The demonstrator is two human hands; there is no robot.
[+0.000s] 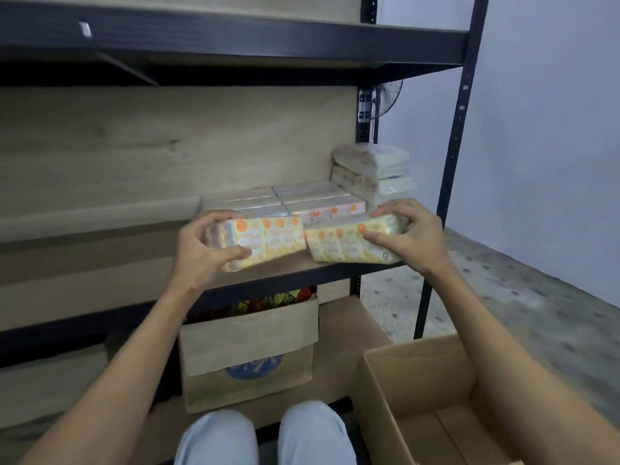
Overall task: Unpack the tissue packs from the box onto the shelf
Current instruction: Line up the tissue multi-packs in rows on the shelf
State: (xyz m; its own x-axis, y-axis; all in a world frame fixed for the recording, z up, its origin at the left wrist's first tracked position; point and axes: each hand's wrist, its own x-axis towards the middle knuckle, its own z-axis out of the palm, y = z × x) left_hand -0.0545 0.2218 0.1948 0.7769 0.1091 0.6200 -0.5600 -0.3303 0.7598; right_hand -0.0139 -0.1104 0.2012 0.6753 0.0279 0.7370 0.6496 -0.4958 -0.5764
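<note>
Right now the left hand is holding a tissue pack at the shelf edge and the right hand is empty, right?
No. The right hand is not empty: it grips a second tissue pack. The left hand holds the first tissue pack at the shelf edge, as the head view shows.

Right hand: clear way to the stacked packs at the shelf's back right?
Likely yes: nothing stands between the right hand and the stacked packs, though it grips a tissue pack.

Front of shelf (100,280): left pack (265,241) beside right pack (349,245)
Behind: flat rows of packs (302,199)
Back right: stack (372,172), perhaps two high
Floor, right: box (419,370)
</note>
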